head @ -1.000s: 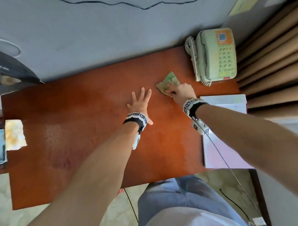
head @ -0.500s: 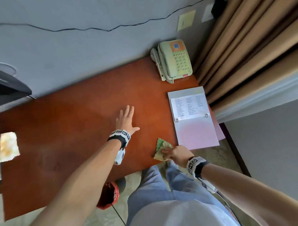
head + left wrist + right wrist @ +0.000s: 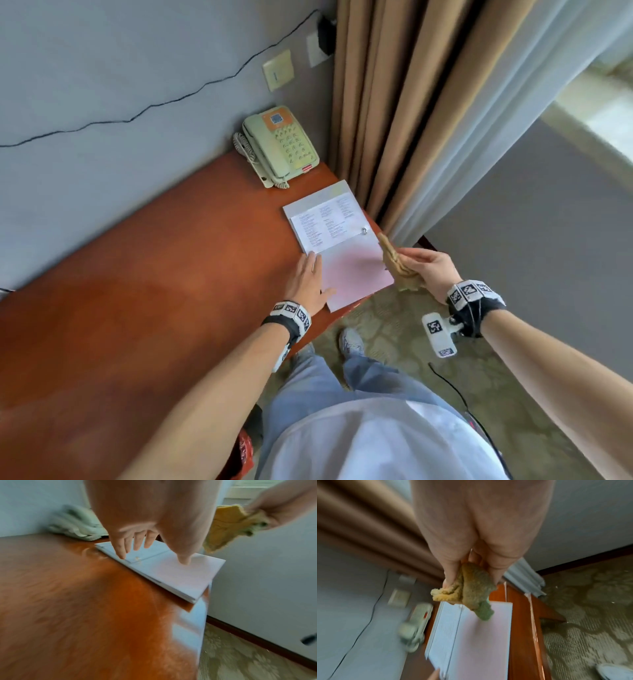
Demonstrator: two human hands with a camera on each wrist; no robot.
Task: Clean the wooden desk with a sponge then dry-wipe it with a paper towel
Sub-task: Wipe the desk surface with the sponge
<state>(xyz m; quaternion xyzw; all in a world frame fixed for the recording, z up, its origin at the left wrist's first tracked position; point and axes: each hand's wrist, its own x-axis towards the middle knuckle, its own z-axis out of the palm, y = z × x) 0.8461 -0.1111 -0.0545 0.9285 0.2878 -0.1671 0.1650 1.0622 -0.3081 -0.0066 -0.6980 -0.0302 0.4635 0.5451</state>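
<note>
The reddish wooden desk (image 3: pixel 164 308) runs along the grey wall. My right hand (image 3: pixel 424 267) holds a folded yellow-green sponge (image 3: pixel 394 263) in the air, just off the desk's right end and above the folder's right edge. The wrist views show the sponge (image 3: pixel 471 592) squeezed between thumb and fingers, also seen as a yellow pad (image 3: pixel 226 527). My left hand (image 3: pixel 308 277) lies with straight fingers at the left edge of a white and pink folder (image 3: pixel 342 253), its fingertips (image 3: pixel 122 555) and thumb on the cover (image 3: pixel 180 574). No paper towel is in view.
A pale green telephone (image 3: pixel 277 145) stands at the desk's far right corner by the wall. Beige curtains (image 3: pixel 394 102) hang right behind the folder. Patterned carpet (image 3: pixel 411 329) and my legs lie beyond the desk's front edge. A black cable runs along the wall.
My right hand lifted the sponge off the desk's front edge and carried it right, above the folder's edge. My left hand slid right from the middle of the desk onto the folder.
</note>
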